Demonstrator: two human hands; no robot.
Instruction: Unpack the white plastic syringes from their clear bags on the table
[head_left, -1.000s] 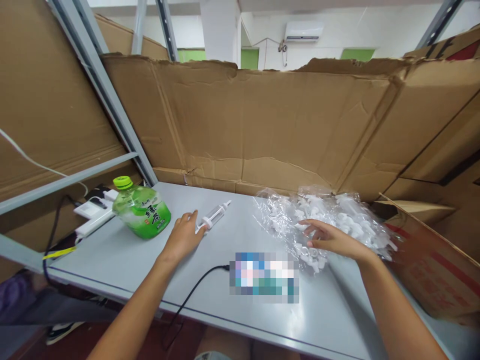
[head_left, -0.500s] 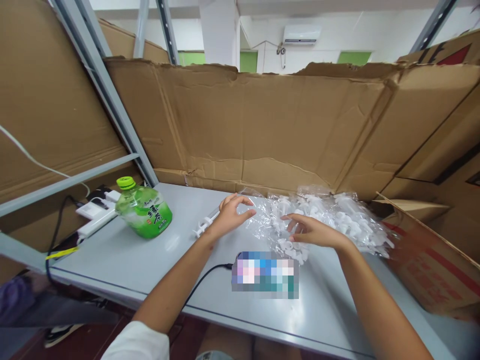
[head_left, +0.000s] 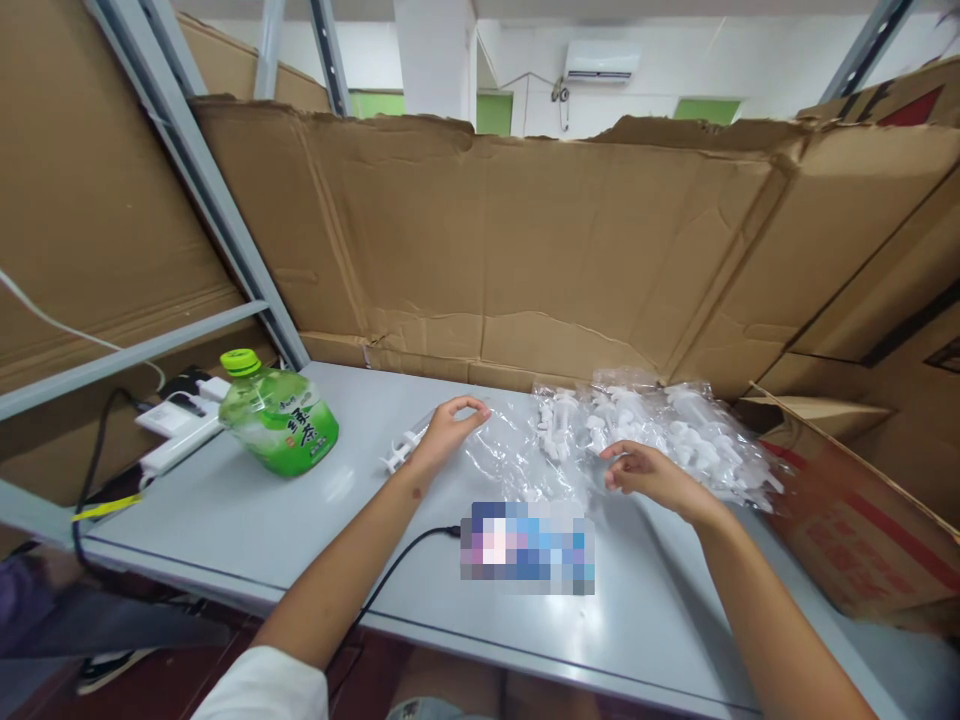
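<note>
Clear plastic bag (head_left: 499, 455) spreads across the middle of the frame, between your hands. Your left hand (head_left: 450, 430) makes a tiny pinch by its top edge, but I can't tell if it grips plastic. Your right hand (head_left: 649, 475) is part curled, with a small gap, near bagged white pieces (head_left: 697, 445) at right.
</note>
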